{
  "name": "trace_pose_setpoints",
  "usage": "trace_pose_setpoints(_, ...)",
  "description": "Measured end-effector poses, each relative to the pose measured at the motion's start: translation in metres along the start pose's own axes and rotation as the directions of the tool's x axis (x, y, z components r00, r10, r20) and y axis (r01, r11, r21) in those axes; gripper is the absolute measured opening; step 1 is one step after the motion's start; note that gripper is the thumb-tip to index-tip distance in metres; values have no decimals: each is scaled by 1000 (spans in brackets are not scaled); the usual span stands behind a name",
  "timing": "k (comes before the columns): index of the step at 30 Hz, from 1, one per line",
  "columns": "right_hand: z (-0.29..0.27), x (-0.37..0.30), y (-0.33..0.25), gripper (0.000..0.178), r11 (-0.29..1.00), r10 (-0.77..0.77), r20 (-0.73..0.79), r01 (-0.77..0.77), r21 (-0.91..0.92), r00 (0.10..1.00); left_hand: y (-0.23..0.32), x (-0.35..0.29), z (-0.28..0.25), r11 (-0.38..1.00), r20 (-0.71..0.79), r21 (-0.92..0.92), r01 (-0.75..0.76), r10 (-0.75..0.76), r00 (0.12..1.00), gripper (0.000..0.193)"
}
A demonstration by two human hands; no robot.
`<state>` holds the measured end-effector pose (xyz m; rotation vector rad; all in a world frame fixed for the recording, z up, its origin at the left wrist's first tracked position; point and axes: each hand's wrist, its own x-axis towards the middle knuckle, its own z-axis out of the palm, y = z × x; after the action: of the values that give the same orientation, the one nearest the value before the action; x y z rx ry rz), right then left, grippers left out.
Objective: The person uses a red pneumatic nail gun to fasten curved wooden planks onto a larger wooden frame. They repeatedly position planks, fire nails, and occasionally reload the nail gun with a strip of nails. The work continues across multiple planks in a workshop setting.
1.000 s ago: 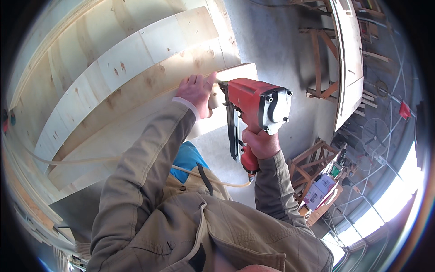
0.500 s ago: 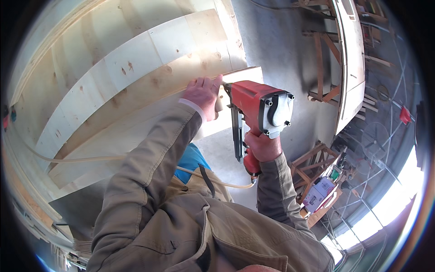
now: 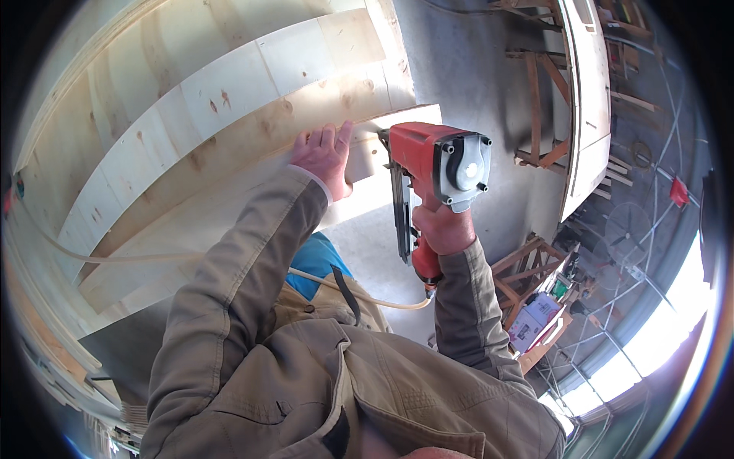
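Note:
My right hand [image 3: 446,229] is wrapped round the handle of a red and grey pneumatic nail gun [image 3: 415,147]. The gun's nose meets the pale wood near the right end of a wooden panel [image 3: 222,218], and its dark magazine points down toward me. A cream air hose [image 3: 382,304] runs from the grip's base across my front to the left. Left of the nose, my left hand [image 3: 324,159] lies on the panel's upper edge with fingers stretched out, holding nothing. Just beyond stands a curved plywood strip [image 3: 200,99]. The exact contact under the nose is hard to see.
A large wooden structure [image 3: 115,84] fills the left side. Across the grey floor [image 3: 451,69], a long pale panel [image 3: 592,122] stands on wooden trestles [image 3: 543,107] at the right. Nearer are a wooden stand [image 3: 527,264] with boxes [image 3: 534,321] and a wire fan guard [image 3: 628,233].
My left hand has slid left along the panel edge, away from the nail gun's nose, and its fingers have spread. The nail gun has shifted only slightly in view.

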<state>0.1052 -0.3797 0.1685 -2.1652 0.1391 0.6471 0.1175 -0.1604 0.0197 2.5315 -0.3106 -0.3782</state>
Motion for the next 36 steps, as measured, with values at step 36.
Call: trace_pose_setpoints(36, 1, -46, 10, 37, 993, 104, -65, -100, 67, 992, 2, 3, -1, 999, 73, 5, 46, -46, 996, 105)
